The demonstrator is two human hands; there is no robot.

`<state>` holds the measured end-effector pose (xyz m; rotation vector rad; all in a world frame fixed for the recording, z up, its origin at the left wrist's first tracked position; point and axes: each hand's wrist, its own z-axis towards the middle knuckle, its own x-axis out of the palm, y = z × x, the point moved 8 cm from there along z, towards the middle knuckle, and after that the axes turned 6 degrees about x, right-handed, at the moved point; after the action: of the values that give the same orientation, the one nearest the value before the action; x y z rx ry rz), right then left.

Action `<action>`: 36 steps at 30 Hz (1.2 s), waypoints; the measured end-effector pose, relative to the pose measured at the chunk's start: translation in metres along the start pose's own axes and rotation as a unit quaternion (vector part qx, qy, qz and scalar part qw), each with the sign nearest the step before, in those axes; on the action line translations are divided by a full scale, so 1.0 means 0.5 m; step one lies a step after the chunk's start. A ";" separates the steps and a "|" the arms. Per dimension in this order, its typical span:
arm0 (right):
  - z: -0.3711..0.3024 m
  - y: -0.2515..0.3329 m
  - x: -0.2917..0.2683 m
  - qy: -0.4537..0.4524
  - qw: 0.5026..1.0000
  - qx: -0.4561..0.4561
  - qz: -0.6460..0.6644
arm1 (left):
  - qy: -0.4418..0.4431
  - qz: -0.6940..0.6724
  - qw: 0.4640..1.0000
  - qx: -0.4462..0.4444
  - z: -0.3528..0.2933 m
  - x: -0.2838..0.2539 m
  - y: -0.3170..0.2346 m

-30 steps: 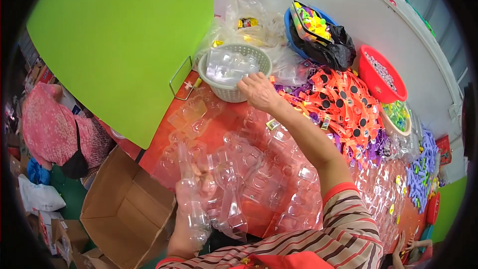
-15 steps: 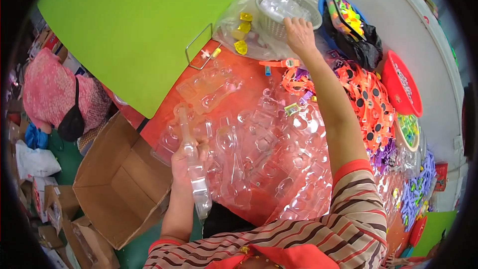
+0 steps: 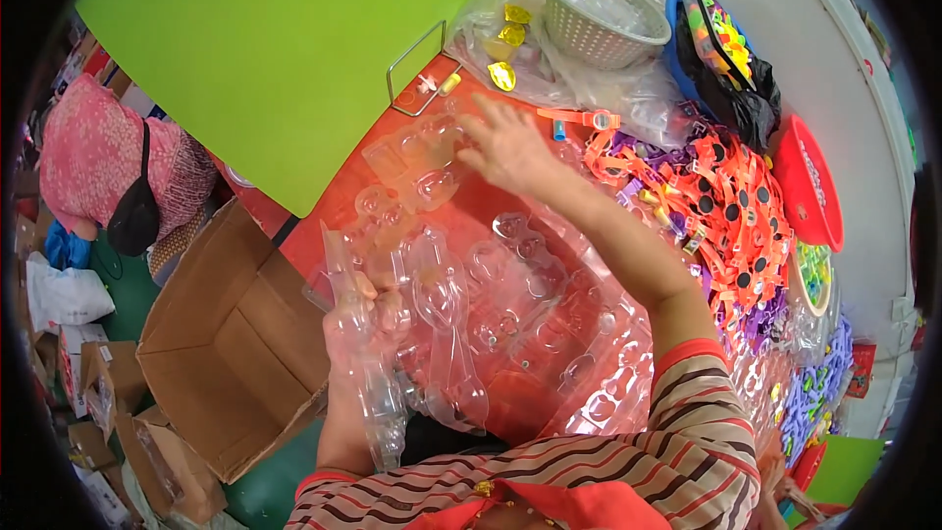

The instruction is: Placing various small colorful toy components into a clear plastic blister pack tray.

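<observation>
My left hand point(image 3: 345, 336) is closed around a clear plastic blister shell point(image 3: 378, 417), held at the near left edge of the red table. My right hand point(image 3: 510, 149) has its fingers spread and holds nothing. It hovers over the table, close to a clear shell point(image 3: 417, 152) lying flat. More clear blister shells point(image 3: 442, 309) lie overlapping in front of me, and their exact edges are hard to make out. Just right of my right hand lies an orange toy watch point(image 3: 589, 119) with a small blue piece point(image 3: 559, 130).
A grey basket point(image 3: 603, 39) with clear pieces stands at the back. Gold pieces point(image 3: 502, 76) lie left of it. Orange watches point(image 3: 731, 216) are heaped at right, beside a red basin point(image 3: 810, 182). A green board point(image 3: 285, 59) covers the far left; an open carton point(image 3: 235, 344) stands below it.
My right hand has left the basket's rim and come nearer and to the left, its fingers spreading. The shell in my left hand has turned and shows more broadly. The whole view has shifted slightly.
</observation>
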<state>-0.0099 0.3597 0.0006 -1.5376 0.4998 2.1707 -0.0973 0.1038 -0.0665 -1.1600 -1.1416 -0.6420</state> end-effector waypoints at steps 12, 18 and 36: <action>0.083 -0.166 0.077 0.056 0.991 -0.007 -0.125 | 0.015 -0.069 0.997 -0.004 -0.012 -0.014 -0.021; 0.089 -0.194 0.088 0.103 0.985 0.015 -0.139 | -0.021 -0.065 0.998 -0.014 -0.024 -0.025 -0.024; -0.026 0.156 0.047 0.085 0.979 -0.181 -0.028 | -0.116 0.077 0.983 0.124 -0.131 -0.097 -0.145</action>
<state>-0.0485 0.2905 -0.0223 -1.9135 0.1084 2.1842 -0.1536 0.0120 -0.0836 -1.1146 -1.2723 -0.2408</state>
